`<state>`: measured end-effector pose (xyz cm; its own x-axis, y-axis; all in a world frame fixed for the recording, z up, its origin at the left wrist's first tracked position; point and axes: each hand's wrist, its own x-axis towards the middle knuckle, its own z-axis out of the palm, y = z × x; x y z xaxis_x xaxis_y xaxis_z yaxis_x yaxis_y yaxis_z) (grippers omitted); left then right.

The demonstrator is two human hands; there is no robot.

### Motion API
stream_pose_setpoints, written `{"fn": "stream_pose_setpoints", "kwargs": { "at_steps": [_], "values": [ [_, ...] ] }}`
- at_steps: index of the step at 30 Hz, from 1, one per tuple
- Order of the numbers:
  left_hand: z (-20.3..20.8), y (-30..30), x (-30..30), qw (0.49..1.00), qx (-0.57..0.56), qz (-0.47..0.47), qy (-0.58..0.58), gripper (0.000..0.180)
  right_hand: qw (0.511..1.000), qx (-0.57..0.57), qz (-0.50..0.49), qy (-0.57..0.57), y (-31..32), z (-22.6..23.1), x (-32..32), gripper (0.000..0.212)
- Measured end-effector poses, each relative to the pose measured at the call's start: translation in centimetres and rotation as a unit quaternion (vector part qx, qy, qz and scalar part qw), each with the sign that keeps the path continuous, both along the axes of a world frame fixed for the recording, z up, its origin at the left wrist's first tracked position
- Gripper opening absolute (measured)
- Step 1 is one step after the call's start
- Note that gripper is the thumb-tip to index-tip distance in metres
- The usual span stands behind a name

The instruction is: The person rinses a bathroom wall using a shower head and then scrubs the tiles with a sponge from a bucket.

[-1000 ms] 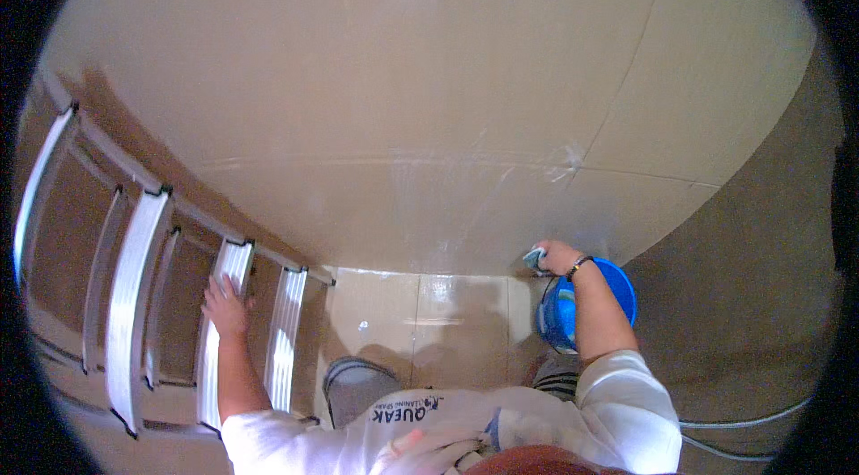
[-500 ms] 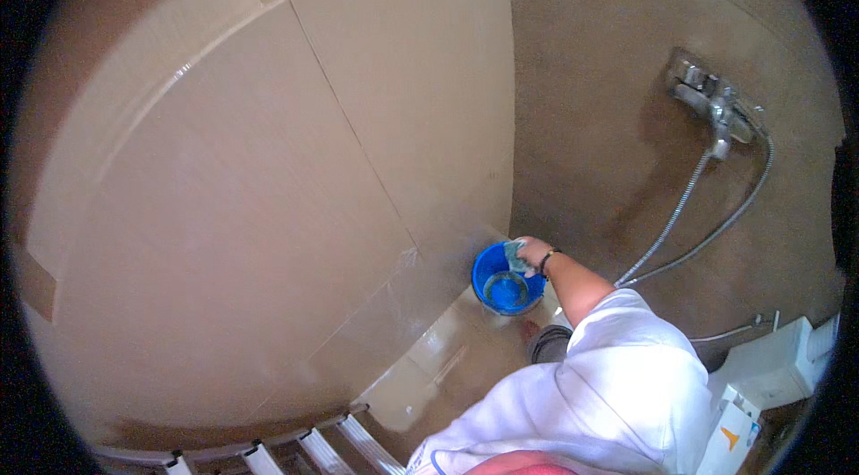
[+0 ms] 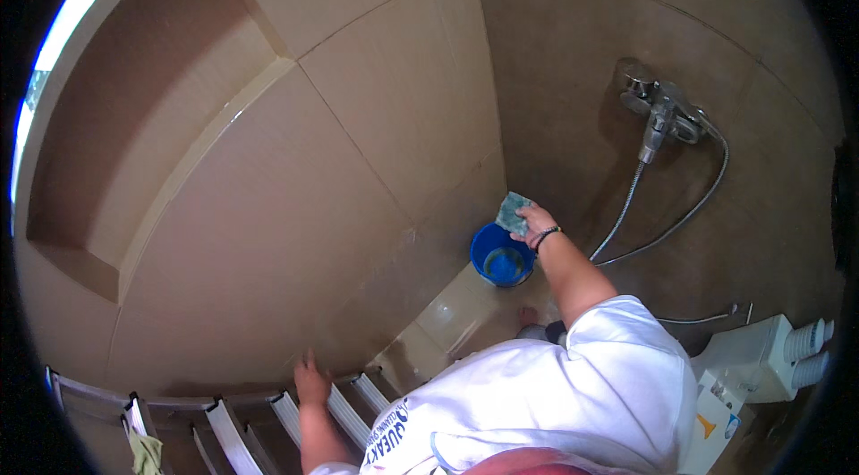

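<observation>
A shower mixer [image 3: 660, 110] (chrome) trails a looped hose [image 3: 634, 186].

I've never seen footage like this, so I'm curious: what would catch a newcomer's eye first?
Probably the bright blue bucket, just right of the picture's centre, with the person's right hand holding a greenish sponge over its upper edge. Next might come the shiny shower tap at upper right, on the darker wall. At the lower left, a metal ladder stands out, the left hand at its rungs.
</observation>
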<state>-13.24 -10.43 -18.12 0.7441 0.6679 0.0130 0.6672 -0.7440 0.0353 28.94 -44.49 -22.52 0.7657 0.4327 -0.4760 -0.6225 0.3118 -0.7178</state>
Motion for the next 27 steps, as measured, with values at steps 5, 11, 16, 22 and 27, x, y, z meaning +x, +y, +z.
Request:
{"fn": "stream_pose_setpoints", "kwargs": {
  "at_steps": [5,11,16,22,27],
  "values": [
    [10.3,-1.3,9.8,0.986,0.099,-0.076,-0.111,0.056,1.000,-0.006,-0.001,0.013,4.3,0.7,2.3,0.025],
    [21.0,-1.9,21.3,0.940,0.222,-0.133,-0.221,0.050,0.987,-0.016,-0.039,-0.155,8.7,6.3,9.9,0.029],
    [28.2,1.9,30.6,0.884,0.328,-0.148,-0.299,0.046,0.799,-0.175,-0.240,-0.523,11.7,16.0,19.8,0.027],
    [31.0,7.0,36.3,0.886,0.304,-0.058,-0.346,0.047,0.601,-0.294,-0.289,-0.685,15.0,20.6,25.5,0.033],
    [29.9,7.6,37.1,0.888,0.293,-0.002,-0.355,0.049,0.593,-0.360,-0.125,-0.710,14.9,10.2,25.2,0.049]
  ]
}}
